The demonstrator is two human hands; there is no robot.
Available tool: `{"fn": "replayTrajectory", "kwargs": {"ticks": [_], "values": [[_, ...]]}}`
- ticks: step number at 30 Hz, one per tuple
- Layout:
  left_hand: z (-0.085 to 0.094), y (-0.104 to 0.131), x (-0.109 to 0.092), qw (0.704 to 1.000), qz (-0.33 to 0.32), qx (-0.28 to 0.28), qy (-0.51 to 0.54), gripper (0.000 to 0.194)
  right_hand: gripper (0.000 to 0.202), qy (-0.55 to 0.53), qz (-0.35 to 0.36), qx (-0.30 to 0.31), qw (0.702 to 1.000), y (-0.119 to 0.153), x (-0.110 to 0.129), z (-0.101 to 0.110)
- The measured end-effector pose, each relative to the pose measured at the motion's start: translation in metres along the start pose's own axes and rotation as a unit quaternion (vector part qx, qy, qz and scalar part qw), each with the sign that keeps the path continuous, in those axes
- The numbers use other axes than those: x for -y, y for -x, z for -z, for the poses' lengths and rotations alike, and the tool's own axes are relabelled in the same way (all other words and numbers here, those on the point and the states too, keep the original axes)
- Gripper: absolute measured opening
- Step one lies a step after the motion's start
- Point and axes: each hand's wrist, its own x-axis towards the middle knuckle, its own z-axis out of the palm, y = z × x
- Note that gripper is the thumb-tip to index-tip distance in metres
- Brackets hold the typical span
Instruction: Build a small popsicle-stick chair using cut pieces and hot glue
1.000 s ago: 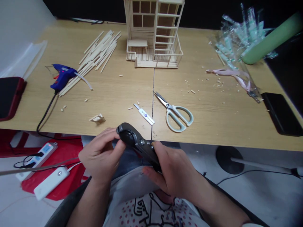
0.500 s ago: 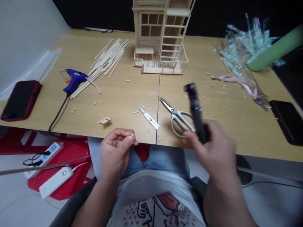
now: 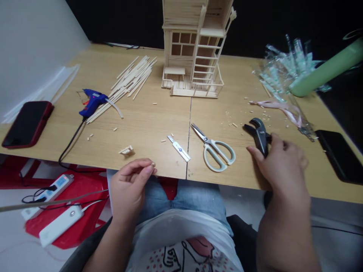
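At the table's front edge, my left hand [image 3: 129, 185] is closed in a pinch on a small piece of wooden stick [image 3: 153, 164]. To the right, my right hand [image 3: 286, 166] is around the handle end of a black hand cutter [image 3: 258, 134] lying on the table. Its thumb and fingers are spread to either side of the tool, its grip loosened. Between my hands lie a white utility knife [image 3: 180, 149] and scissors [image 3: 217, 147] with pale handles. A tiny wooden assembly [image 3: 126, 150] stands just beyond my left hand.
A wooden stick house model [image 3: 181, 56] stands at the back. Left of it are loose sticks [image 3: 133, 77], a blue glue gun [image 3: 93, 102] with a cord, and a red-cased phone [image 3: 27, 124]. Plastic wrappers [image 3: 283, 71], a green cylinder [image 3: 326, 70] and a black phone [image 3: 342, 155] are right.
My right hand has moved right and lowered the black cutter onto the table beside the scissors, its fingers loosening. My left hand keeps its pinch, shifted slightly left.
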Motion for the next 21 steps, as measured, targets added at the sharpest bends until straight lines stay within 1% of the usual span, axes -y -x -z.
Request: {"fn": "replayTrajectory", "kwargs": {"ticks": [2, 3, 4, 6, 7, 9, 11, 13, 15, 17, 18, 19, 20, 21], "values": [[0.006, 0.0, -0.001, 0.998, -0.028, -0.006, -0.051, 0.01, 0.062, -0.045, 0.032, -0.067, 0.996, 0.007, 0.015, 0.005], [0.008, 0.001, -0.002, 0.997, -0.044, -0.008, -0.07, 0.009, 0.053, -0.079, 0.055, -0.089, 0.991, 0.012, 0.024, 0.008], [0.011, 0.001, -0.002, 0.995, -0.06, -0.009, -0.085, 0.009, 0.043, -0.12, 0.083, -0.088, 0.985, 0.018, 0.033, 0.011], [0.015, 0.002, -0.002, 0.992, -0.075, -0.019, -0.098, 0.01, 0.029, -0.18, 0.142, -0.036, 0.973, 0.029, 0.052, 0.017], [0.017, 0.003, -0.002, 0.992, -0.071, -0.026, -0.1, 0.011, 0.027, -0.183, 0.172, -0.001, 0.968, 0.034, 0.061, 0.019], [0.02, 0.004, 0.0, 0.992, -0.048, -0.046, -0.103, 0.015, 0.028, -0.132, 0.209, 0.045, 0.968, 0.041, 0.076, 0.02], [0.021, 0.005, 0.0, 0.994, -0.024, -0.058, -0.092, 0.017, 0.028, -0.051, 0.212, 0.065, 0.974, 0.041, 0.086, 0.019], [0.022, 0.003, -0.002, 0.998, 0.004, -0.055, -0.043, 0.019, 0.024, 0.002, 0.198, 0.082, 0.977, 0.035, 0.089, 0.018], [0.022, 0.001, -0.007, 0.997, 0.052, -0.04, 0.04, 0.024, 0.022, -0.014, 0.186, 0.104, 0.977, 0.029, 0.086, 0.019], [0.021, -0.001, -0.014, 0.984, 0.122, -0.015, 0.126, 0.03, 0.022, -0.109, 0.16, 0.129, 0.973, 0.028, 0.08, 0.023], [0.02, -0.001, -0.018, 0.973, 0.161, 0.001, 0.165, 0.032, 0.024, -0.181, 0.141, 0.149, 0.962, 0.031, 0.077, 0.027], [0.02, -0.002, -0.022, 0.959, 0.2, 0.018, 0.202, 0.033, 0.026, -0.26, 0.123, 0.177, 0.941, 0.036, 0.076, 0.033], [0.019, -0.002, -0.025, 0.941, 0.236, 0.035, 0.238, 0.034, 0.027, -0.339, 0.111, 0.219, 0.908, 0.042, 0.075, 0.039], [0.018, -0.003, -0.028, 0.923, 0.267, 0.051, 0.273, 0.034, 0.027, -0.416, 0.111, 0.267, 0.862, 0.05, 0.076, 0.045]]}}
